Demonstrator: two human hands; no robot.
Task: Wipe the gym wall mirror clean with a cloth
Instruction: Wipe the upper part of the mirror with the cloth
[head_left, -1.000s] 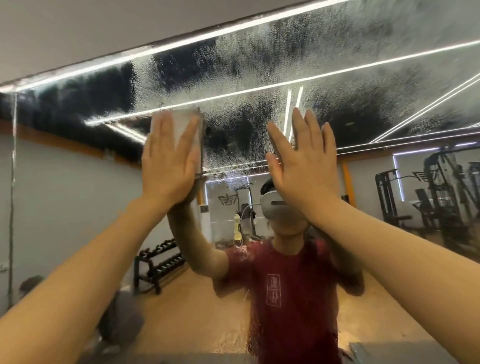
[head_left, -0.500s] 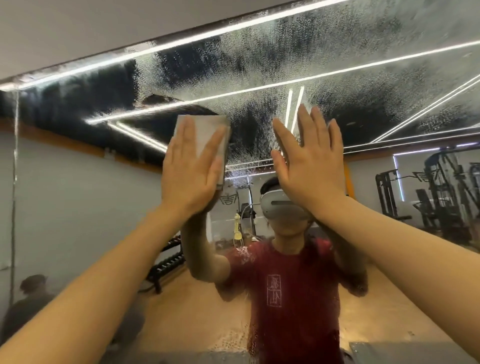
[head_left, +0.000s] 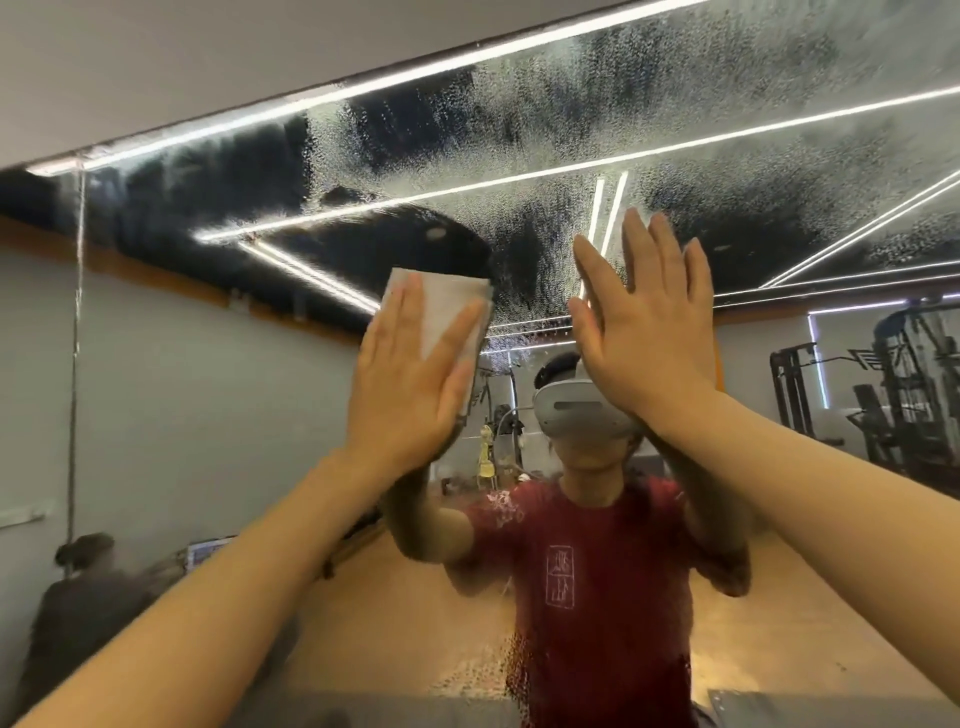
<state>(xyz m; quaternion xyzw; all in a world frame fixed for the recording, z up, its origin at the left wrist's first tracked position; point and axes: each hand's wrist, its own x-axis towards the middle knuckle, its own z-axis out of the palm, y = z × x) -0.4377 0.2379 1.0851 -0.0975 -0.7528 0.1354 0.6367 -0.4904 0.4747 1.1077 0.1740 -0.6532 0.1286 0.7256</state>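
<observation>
Grey folded cloth (head_left: 441, 317) pinned flat against wall mirror (head_left: 675, 130) under my left hand (head_left: 410, 395), fingers straight, pressing. Right hand (head_left: 644, 332) bare, flat on glass, just right of cloth. Unwiped droplet haze (head_left: 540, 156) lies above and right of pressing hand; I judge left nearer.

weight machines (head_left: 904, 384) reflected at right | seated person (head_left: 78, 592) reflected lower left | ceiling light strips (head_left: 519, 179) reflected above

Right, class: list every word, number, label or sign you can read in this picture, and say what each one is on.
Nothing here can be read.
Red shirt reflected in the mirror: a white boxed emblem, its characters too blurred to read.
Reflected gym equipment: a white shape, too small to read.
Cloth: no print.
</observation>
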